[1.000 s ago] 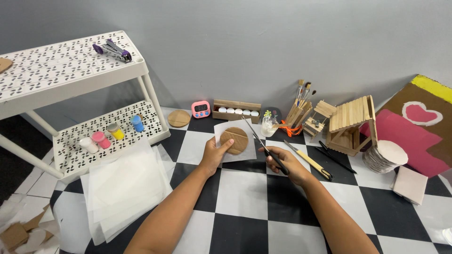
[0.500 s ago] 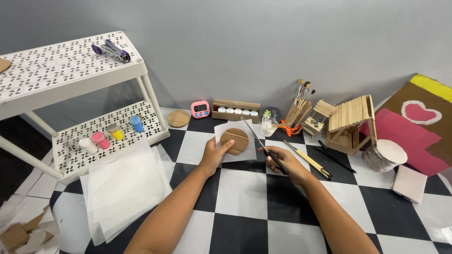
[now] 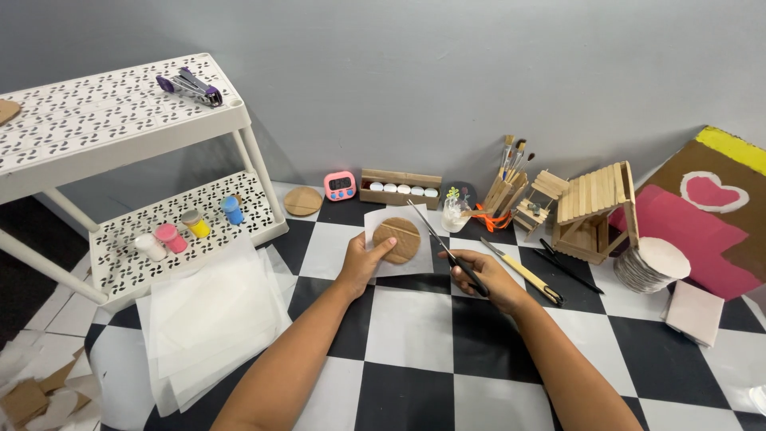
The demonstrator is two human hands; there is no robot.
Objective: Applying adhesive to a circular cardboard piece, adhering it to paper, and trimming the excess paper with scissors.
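While my left hand [image 3: 363, 262] pinches the paper sheet [image 3: 396, 239] with its cardboard disc [image 3: 398, 239], my right hand [image 3: 488, 278], gripping scissors [image 3: 444, 246], points the blades far-left at the sheet's right edge.

A round brown cardboard disc [image 3: 397, 239] lies flat against a square sheet of white translucent paper [image 3: 396, 240], both held up just above the black-and-white checkered floor. A pair of black-handled scissors [image 3: 447, 250] points its slim open blades at the sheet's right edge.
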